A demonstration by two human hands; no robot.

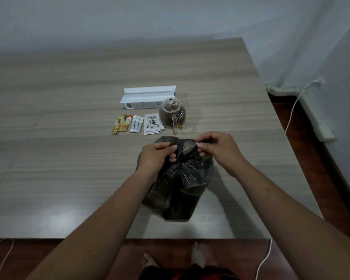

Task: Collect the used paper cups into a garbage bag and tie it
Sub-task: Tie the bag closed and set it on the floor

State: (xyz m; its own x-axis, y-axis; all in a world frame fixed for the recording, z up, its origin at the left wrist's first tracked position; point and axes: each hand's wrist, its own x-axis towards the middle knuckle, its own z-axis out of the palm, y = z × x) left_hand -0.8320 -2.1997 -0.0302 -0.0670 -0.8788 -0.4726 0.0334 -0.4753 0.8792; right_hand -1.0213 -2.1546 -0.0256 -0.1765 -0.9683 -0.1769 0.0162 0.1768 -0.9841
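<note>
A black garbage bag (178,190) stands bulging on the wooden table (69,158), near its front edge. Its top is gathered into a neck between my hands. My left hand (156,156) grips the bunched plastic on the left side of the neck. My right hand (216,148) pinches a flap of the bag's top edge between thumb and fingers, just right of the left hand. No paper cups show outside the bag; what is inside it is hidden.
Behind the bag stand a glass teapot (172,114) of dark tea, white tea sachets (153,124), sugar sticks (135,124), yellow drink packets (121,124) and a white power strip (148,98). The table's right edge drops to a dark floor with a white cable (293,108).
</note>
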